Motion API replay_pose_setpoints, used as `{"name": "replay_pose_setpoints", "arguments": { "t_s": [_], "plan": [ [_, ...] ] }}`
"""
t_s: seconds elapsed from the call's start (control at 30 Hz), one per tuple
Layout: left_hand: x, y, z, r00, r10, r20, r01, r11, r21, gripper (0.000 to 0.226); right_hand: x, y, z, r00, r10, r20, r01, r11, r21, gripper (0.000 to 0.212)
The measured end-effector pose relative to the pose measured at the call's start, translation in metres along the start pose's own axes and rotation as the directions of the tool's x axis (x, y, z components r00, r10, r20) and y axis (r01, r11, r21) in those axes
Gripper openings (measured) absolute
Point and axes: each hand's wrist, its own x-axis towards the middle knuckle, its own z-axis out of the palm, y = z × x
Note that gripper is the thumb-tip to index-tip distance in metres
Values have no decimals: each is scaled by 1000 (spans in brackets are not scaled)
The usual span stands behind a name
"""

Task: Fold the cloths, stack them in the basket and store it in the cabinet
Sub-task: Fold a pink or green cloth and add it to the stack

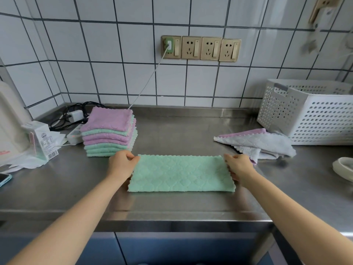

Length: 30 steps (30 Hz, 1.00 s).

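Note:
A green cloth (181, 174), folded once into a long strip, lies flat on the steel counter (172, 205) in front of me. My left hand (122, 162) pinches its left end and my right hand (238, 165) pinches its right end. A stack of folded purple and green cloths (108, 131) stands behind my left hand. Loose grey and purple cloths (256, 143) lie crumpled to the right. The white perforated basket (309, 113) stands at the back right against the wall; I cannot see inside it.
At the left are a white appliance (11, 121), a small carton (43, 139), a power strip with black cables (74, 119) and a phone (4, 178). A white bowl rim (343, 168) sits at the far right. Blue cabinet doors (172, 249) are below the counter edge.

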Motion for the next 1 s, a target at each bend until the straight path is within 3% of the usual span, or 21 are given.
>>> {"name": "replay_pose_setpoints", "arguments": {
  "t_s": [0.07,0.13,0.2,0.27,0.33,0.43,0.57,0.7,0.77,0.87,1.0],
  "plan": [
    [-15,2,-13,993,106,-50,-102,992,79,10,-22,1,-14,981,-182,-75,177,982,-60,26],
    [-45,10,-14,945,325,-23,-317,933,172,20,-48,7,-20,860,-504,-82,463,838,-290,19],
    [-82,28,-5,868,450,209,-471,880,62,30,-76,13,-11,707,-692,145,693,638,-335,24],
    [-108,41,12,762,489,425,-571,817,85,48,-89,21,6,594,-709,381,803,495,-332,31],
    [-118,42,24,722,480,498,-630,754,188,74,-94,29,18,519,-715,468,852,386,-354,38],
    [-120,29,21,736,446,509,-623,740,253,81,-92,42,12,516,-709,481,850,352,-392,49],
    [-120,0,1,770,440,461,-594,758,269,81,-84,58,-12,541,-727,423,826,365,-429,31],
    [-117,-18,-15,833,383,398,-507,817,275,102,-71,66,-27,541,-761,358,812,363,-457,29],
    [-120,-14,-16,848,383,367,-499,811,305,92,-67,65,-28,523,-778,349,811,328,-484,25],
    [-129,3,-9,861,395,321,-486,824,290,52,-66,59,-27,483,-790,377,812,243,-530,16],
    [-141,26,4,781,494,382,-581,799,154,49,-83,45,-29,473,-804,361,816,245,-523,11]
  ]
}}
